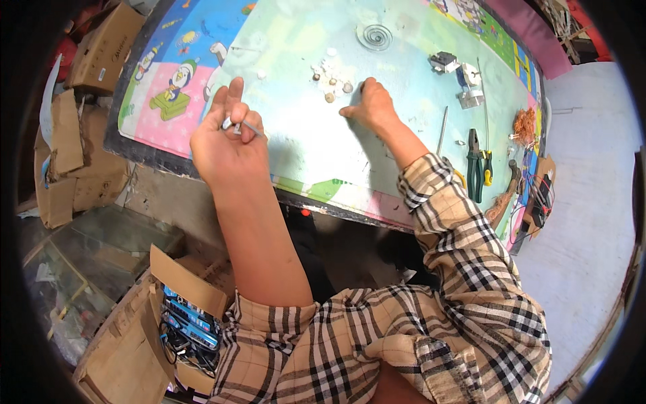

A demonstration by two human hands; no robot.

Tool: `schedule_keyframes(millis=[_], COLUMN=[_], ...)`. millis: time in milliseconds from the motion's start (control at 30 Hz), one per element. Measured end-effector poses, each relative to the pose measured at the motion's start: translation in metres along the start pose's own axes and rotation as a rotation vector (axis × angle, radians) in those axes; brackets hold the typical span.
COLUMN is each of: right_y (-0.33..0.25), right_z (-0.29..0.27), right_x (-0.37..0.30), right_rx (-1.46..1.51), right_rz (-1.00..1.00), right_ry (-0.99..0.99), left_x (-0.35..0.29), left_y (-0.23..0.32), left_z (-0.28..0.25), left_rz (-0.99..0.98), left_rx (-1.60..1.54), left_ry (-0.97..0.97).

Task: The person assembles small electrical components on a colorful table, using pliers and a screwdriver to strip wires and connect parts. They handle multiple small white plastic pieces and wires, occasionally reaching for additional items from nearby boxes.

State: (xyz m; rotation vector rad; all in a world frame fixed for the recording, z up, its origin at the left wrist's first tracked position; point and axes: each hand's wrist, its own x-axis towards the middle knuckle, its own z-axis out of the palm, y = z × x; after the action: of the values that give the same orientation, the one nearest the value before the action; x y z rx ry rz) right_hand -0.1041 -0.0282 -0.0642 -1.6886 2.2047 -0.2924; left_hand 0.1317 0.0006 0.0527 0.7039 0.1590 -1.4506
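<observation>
Small grey parts (252, 128) in the left hand (231, 141)

Palm up, left of the pile (330, 79), some curled fingers hold them. They look light, stiff, easily dropped; I'd pinch the ends. Just right of the pile is the right hand (372, 106), thumb and forefinger apart; I can't tell whether it holds anything. Farther right, pliers (476, 161).

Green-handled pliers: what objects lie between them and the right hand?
In the head view, a thin metal rod lies between the right hand and the pliers, and a small pale piece between rod and pliers.
</observation>
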Motion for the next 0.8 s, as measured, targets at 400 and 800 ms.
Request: schedule_keyframes(millis=[400, 800], right_y=[-0.026, -0.046], right_z=[0.001, 0.028], right_x=[0.033, 0.082], right_rx=[0.286, 0.090], right_rz=[-0.129, -0.367], right_ry=[0.195, 0.442], left_x=[-0.002, 0.002], left_y=[0.003, -0.007], left_z=[-0.001, -0.007], left_rz=[0.009, 0.004], left_rx=[-0.017, -0.040], left_ry=[-0.029, -0.164])
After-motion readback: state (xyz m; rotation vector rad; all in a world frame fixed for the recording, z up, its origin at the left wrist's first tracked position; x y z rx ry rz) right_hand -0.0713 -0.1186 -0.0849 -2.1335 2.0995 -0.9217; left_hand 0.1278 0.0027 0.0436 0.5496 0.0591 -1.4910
